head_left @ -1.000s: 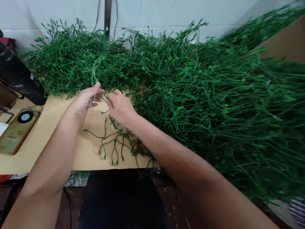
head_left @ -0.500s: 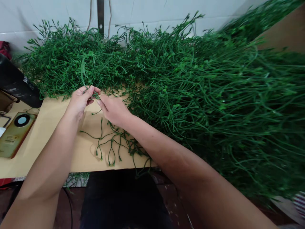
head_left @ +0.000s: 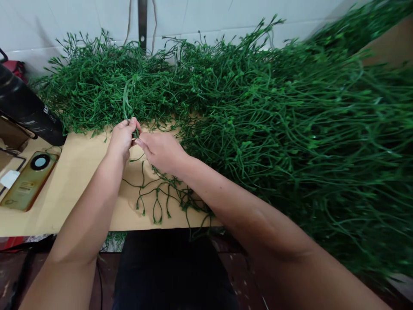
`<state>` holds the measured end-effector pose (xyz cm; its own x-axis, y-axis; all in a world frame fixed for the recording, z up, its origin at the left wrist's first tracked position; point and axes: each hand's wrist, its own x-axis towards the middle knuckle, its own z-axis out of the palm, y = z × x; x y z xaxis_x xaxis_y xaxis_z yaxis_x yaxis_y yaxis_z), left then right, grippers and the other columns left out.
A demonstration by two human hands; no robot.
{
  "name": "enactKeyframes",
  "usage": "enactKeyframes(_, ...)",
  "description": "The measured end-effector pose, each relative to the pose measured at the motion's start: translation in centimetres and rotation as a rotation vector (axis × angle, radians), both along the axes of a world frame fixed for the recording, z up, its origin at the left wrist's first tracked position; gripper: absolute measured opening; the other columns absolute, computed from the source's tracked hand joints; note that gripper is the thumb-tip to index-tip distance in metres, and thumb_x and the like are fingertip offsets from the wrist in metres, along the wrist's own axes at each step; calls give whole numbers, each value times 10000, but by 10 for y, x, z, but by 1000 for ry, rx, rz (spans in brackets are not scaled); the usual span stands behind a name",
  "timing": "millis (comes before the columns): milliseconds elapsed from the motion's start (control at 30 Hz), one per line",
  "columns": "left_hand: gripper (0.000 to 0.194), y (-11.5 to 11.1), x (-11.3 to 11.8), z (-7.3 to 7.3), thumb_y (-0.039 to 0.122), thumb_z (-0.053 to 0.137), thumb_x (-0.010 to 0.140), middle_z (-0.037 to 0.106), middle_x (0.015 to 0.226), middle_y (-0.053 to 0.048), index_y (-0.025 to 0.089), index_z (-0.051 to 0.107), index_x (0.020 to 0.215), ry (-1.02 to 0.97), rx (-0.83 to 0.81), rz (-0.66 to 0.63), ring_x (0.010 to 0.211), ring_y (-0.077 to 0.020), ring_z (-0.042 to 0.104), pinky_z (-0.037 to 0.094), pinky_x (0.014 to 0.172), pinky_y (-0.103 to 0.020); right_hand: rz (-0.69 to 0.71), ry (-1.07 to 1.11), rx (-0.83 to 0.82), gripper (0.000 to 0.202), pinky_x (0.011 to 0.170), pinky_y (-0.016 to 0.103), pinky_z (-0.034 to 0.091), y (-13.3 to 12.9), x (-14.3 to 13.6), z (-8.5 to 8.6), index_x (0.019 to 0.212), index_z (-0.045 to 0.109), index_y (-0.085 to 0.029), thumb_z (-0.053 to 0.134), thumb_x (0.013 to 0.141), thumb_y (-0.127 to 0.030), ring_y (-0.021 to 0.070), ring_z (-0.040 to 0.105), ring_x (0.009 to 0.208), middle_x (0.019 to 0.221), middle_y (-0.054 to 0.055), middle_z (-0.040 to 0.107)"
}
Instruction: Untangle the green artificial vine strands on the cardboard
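My left hand pinches thin green plastic stems, whose upper ends rise in a curve in front of the pile. Close against it on the right, my right hand is closed on the lower part of the same stems; its fingertips partly hide them. Below the hands, loose branching green stems lie on the tan board. A large heap of green stems spreads behind and to the right of my hands.
At the left a black bottle leans over the board. A phone in a yellowish case lies near it, beside a small white piece. White tiles stand behind the heap, with a dark metal strip.
The view has shifted, so the surroundings sit slightly farther right. My left hand has turned more upright and sits closer to my right hand, with the stems still between them.
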<state>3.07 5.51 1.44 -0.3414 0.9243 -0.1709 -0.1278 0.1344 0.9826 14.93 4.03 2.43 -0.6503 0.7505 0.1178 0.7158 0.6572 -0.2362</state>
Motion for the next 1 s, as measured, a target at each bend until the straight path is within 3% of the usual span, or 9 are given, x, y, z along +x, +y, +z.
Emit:
enactKeyframes(200, 287, 2, -1, -1, 254, 487, 858, 436, 483, 57, 155, 471, 589, -66, -18, -18, 351, -24, 330, 287, 378, -150, 11, 54, 3, 336, 581, 274, 205, 1, 2, -1, 953, 560, -126, 266, 934, -285, 129, 441, 622, 780, 66, 588)
enactKeyframes(333, 221, 2, -14, -2, 298, 597, 796, 496, 517, 50, 154, 520, 647, -120, -29, -130, 402, -31, 432, 352, 417, -148, -61, 224, -42, 290, 577, 251, 219, 7, 5, -2, 845, 524, -143, 285, 933, -282, 93, 342, 583, 699, 19, 503)
enactKeyframes(467, 193, -4, -27, 0, 293, 694, 704, 594, 618, 21, 139, 578, 720, -56, -24, -209, 495, -37, 522, 391, 464, -140, -123, 371, -88, 286, 572, 237, 219, 14, 10, -6, 682, 423, -162, 322, 924, -275, 77, 292, 571, 628, -11, 413)
enactKeyframes(600, 175, -7, -31, 0, 255, 700, 680, 629, 697, 3, 131, 596, 748, 35, -19, -232, 542, -41, 544, 393, 486, -138, -106, 438, -96, 307, 572, 236, 217, 17, 11, -9, 656, 412, -164, 332, 921, -294, 74, 297, 564, 610, -14, 415)
enactKeyframes(767, 216, -2, -21, -5, 341, 630, 743, 550, 616, 30, 154, 537, 692, 102, 45, -141, 506, -40, 487, 362, 475, -136, -79, 326, -66, 328, 565, 240, 207, 9, 7, -7, 691, 477, -155, 323, 925, -324, 77, 267, 553, 611, -13, 405)
enactKeyframes(1000, 253, 2, 1, -3, 192, 484, 839, 418, 544, 44, 143, 457, 592, 119, 20, -43, 434, -33, 328, 235, 397, -135, 23, 126, 59, 346, 579, 260, 203, -1, 6, -5, 830, 567, -131, 287, 927, -310, 95, 283, 578, 664, 16, 446)
